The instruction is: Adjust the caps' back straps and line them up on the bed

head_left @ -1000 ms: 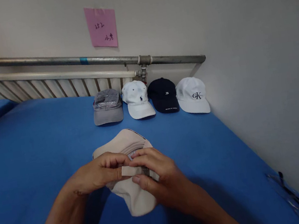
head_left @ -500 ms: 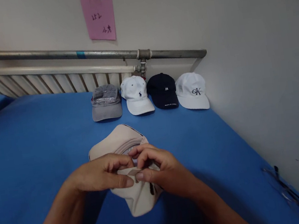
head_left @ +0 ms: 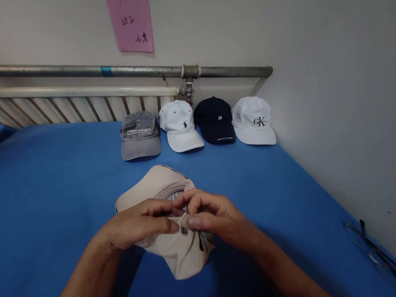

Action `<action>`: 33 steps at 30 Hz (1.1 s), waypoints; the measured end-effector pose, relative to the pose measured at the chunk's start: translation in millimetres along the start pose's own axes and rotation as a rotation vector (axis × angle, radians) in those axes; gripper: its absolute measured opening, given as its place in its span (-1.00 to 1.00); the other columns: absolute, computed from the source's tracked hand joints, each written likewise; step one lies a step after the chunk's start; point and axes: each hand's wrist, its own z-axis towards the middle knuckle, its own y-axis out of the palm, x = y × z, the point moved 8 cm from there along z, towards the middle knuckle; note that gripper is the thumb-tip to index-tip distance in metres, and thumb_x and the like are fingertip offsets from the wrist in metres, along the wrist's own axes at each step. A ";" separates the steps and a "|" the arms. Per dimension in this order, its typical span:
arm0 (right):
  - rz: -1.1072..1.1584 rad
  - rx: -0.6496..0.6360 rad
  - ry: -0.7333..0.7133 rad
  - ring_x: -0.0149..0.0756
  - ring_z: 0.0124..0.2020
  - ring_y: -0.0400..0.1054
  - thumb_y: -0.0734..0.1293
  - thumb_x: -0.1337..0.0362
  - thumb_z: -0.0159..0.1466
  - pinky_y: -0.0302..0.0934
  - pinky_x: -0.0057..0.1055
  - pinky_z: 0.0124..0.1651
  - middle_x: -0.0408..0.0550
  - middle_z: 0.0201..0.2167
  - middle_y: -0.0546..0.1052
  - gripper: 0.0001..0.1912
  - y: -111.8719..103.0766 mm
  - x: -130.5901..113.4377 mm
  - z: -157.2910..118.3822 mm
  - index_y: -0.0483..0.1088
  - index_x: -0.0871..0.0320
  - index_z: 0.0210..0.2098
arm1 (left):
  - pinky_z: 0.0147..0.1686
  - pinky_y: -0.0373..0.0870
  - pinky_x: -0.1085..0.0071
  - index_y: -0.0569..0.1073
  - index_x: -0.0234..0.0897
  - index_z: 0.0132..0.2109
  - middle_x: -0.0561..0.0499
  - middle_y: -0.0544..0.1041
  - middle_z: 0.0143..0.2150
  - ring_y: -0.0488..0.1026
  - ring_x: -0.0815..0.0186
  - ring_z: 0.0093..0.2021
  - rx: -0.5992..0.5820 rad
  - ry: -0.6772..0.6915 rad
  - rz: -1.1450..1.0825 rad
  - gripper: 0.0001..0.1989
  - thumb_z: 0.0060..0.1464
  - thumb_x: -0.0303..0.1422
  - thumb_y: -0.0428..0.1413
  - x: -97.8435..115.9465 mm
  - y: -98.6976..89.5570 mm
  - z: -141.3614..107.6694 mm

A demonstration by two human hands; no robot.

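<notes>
A beige baseball cap is held up between my hands over the blue sheet, its brim pointing away to the upper left and its back toward me. My left hand grips the cap's rear edge, thumb on the outside. Opposite it, my right hand pinches the same edge beside a small metal buckle on the strap. Part of the cap's inside shows behind my fingers. What the fingertips do inside the cap is hidden.
Along the back stand a grey cap, a white cap with a small rider logo, a navy cap and another white cap. Behind them run a radiator and a metal pipe. Eyeglasses lie at the right.
The cap has tilted slightly and its back has risen a little. My right thumb has shifted right, so the buckle shows more clearly. Both hands still hold the cap.
</notes>
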 end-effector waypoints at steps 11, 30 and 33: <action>-0.104 -0.012 -0.114 -0.23 0.10 0.31 0.44 0.30 0.16 0.08 -0.20 0.22 -0.09 0.00 0.47 -0.94 -2.2 -3.5 0.4 0.50 0.08 -0.45 | -0.23 0.40 0.46 0.58 -0.35 -0.30 -0.01 0.57 -0.36 0.47 0.36 -0.33 0.142 0.021 -0.421 -0.83 -0.14 -0.47 0.31 -0.7 -6.0 4.7; -0.341 0.208 -0.242 -0.18 0.02 0.35 0.40 0.41 0.08 0.22 -0.20 0.06 -0.05 -0.18 0.49 -0.84 -8.3 -10.9 -1.0 0.36 0.11 -0.56 | -0.37 0.35 0.55 0.56 -0.33 -0.36 0.07 0.55 -0.43 0.44 0.45 -0.44 0.290 0.028 -0.460 -0.83 -0.19 -0.51 0.33 1.4 -16.6 1.8; -0.353 0.246 -0.237 -0.16 0.02 0.35 0.38 0.43 0.06 0.24 -0.22 0.00 -0.03 -0.22 0.48 -0.83 -9.3 -11.2 -1.3 0.32 0.11 -0.57 | -0.41 0.32 0.56 0.56 -0.32 -0.35 0.08 0.53 -0.45 0.41 0.47 -0.46 0.296 0.053 -0.431 -0.83 -0.18 -0.48 0.34 3.8 -16.6 1.4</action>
